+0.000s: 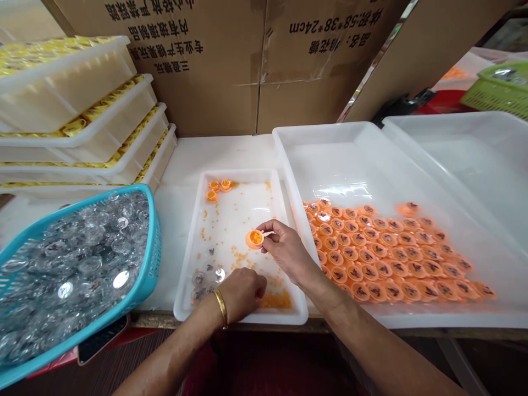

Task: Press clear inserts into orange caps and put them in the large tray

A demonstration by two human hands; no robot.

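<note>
My right hand (284,248) pinches a small orange cup (254,238) filled with tiny orange beads, holding it above the small white tray (237,176). My left hand (243,291), with a gold bangle at the wrist, rests closed in the tray's near end, beside several clear lids (208,275) and a pile of orange beads (276,300); what its fingers hold is hidden. Three empty orange cups (218,188) lie at the tray's far end. Loose beads are scattered over the tray floor.
A large white tray (330,148) to the right holds rows of capped orange cups (388,256). A blue basket (150,247) of clear lids stands left. Stacked white trays (103,121) with yellow items sit far left, cardboard boxes (231,55) behind, another white tray (474,148) far right.
</note>
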